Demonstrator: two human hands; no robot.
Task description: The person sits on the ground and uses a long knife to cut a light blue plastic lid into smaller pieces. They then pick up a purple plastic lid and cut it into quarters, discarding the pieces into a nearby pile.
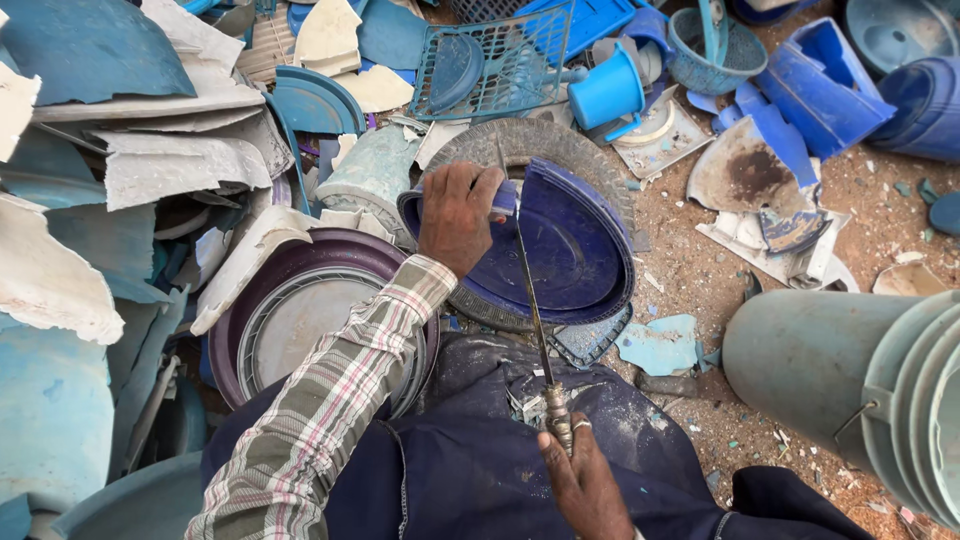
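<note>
My left hand [457, 212] grips the far rim of a dark blue plastic basin lid [570, 250] that lies on an old rubber tyre [540, 145]. My right hand [585, 485] holds the handle of a long thin knife [528, 290]. Its blade runs up across the blue lid, with the tip near my left hand's fingers. The lid looks split along the blade, one half tilted up at the right. My lap, in dark blue cloth [480, 440], lies under the knife handle.
A purple round basin [300, 310] rests left of the tyre. Broken white and blue plastic shards [170, 160] pile up at the left. A blue cup [605, 95], a crate panel [490, 60] and baskets lie beyond. Stacked grey-blue buckets [860, 380] lie at the right on sandy ground.
</note>
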